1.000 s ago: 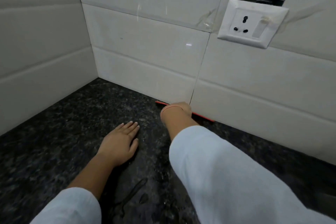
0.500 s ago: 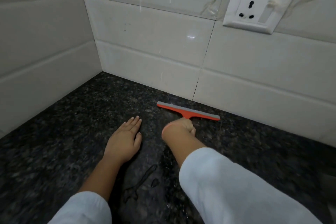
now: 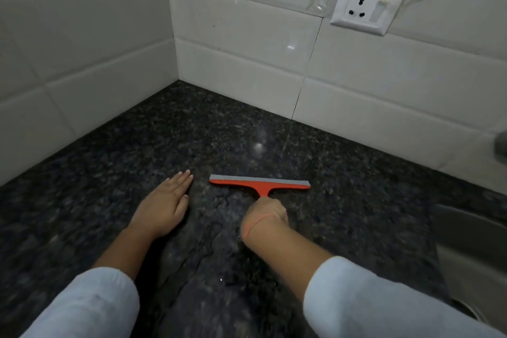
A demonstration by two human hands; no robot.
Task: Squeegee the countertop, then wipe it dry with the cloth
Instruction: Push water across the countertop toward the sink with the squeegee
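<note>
An orange squeegee (image 3: pixel 260 183) with a grey rubber blade lies blade-down across the dark speckled granite countertop (image 3: pixel 109 156), roughly mid-counter. My right hand (image 3: pixel 267 214) is closed around its short orange handle, just behind the blade. Flat on the stone to the left of the blade rests my left hand (image 3: pixel 164 206), palm down with fingers together, holding nothing. A few water drops and wet streaks show on the stone between my forearms. No cloth is in view.
White tiled walls meet in a corner at the back left. A white wall socket (image 3: pixel 367 9) hangs loose on the right wall. A steel sink rim (image 3: pixel 472 241) shows at the right edge, with a blurred grey object (image 3: pixel 500 145) above it.
My right hand has pulled the squeegee from the foot of the back wall toward me across the counter. My left hand has stayed flat on the stone.
</note>
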